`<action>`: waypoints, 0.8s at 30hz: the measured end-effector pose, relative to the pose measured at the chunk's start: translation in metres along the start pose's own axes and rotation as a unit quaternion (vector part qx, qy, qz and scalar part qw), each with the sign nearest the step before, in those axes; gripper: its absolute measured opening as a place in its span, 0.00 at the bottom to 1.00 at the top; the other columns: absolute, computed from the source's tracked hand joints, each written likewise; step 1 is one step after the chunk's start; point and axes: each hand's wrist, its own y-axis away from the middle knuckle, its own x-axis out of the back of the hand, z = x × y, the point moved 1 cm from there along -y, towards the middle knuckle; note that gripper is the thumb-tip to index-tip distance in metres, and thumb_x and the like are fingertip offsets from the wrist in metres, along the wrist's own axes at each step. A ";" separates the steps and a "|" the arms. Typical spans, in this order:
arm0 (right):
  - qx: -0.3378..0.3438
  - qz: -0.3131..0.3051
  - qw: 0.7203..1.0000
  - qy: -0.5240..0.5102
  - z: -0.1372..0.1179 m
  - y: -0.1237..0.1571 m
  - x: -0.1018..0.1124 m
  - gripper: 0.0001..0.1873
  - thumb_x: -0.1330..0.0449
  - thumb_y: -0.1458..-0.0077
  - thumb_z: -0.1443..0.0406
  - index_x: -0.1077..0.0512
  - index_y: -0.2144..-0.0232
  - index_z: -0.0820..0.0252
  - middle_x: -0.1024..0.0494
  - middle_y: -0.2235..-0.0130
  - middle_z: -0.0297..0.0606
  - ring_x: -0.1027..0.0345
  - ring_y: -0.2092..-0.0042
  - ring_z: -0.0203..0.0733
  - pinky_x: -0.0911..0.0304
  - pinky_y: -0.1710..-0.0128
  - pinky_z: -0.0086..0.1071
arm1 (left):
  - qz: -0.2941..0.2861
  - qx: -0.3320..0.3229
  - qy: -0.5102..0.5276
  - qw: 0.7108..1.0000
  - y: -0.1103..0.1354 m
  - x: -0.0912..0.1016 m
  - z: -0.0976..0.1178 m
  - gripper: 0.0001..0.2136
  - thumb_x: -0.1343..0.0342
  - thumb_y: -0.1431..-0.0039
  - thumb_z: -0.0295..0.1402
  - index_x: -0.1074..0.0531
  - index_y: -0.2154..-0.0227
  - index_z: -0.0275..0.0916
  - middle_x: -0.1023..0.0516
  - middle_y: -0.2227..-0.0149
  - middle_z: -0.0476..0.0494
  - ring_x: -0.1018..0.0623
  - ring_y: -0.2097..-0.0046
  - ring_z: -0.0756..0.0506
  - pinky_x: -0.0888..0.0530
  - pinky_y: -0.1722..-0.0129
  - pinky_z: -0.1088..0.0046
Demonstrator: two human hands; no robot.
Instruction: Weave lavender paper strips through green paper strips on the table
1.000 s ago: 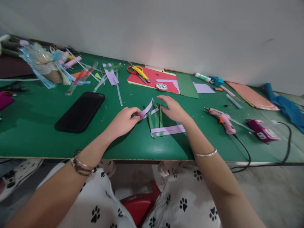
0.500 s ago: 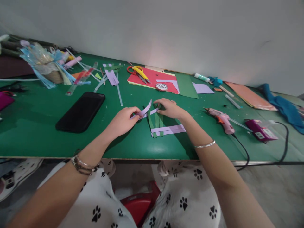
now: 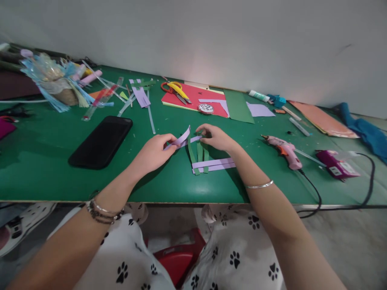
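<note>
My left hand (image 3: pixel 155 152) pinches a purple paper strip (image 3: pixel 183 137) between thumb and fingers; one end curls upward. A flat purple length (image 3: pixel 193 140) runs from there across the green paper strips (image 3: pixel 200 152) to my right thumb. My right hand (image 3: pixel 217 139) is bent over the tops of the green strips, thumb at the purple length and index finger curved just above it; its other fingers are partly hidden. Lower down, two purple strips (image 3: pixel 213 164) lie side by side across the green ones, their right ends behind my right forearm.
A black phone (image 3: pixel 101 141) lies left of my hands. Scissors (image 3: pixel 177 92) rest on red paper (image 3: pixel 193 96) behind them. At the right are a pink glue gun (image 3: pixel 284 151) and a purple power block (image 3: pixel 337 164) with a cable. A wrapped bouquet (image 3: pixel 57 80) sits far left.
The view has shifted slightly. My left hand and the curled purple end have moved a little to the left; my right hand stays nearly in place over the green strips.
</note>
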 end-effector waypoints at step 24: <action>-0.001 0.030 0.978 -0.205 0.006 0.016 0.020 0.15 0.44 0.57 0.71 0.36 0.63 0.60 0.37 0.74 0.28 0.42 0.71 0.32 0.45 0.68 0.30 | 0.036 0.045 -0.174 0.983 0.002 0.005 0.002 0.10 0.57 0.42 0.35 0.34 0.72 0.38 0.29 0.66 0.45 0.30 0.69 0.47 0.42 0.77 0.74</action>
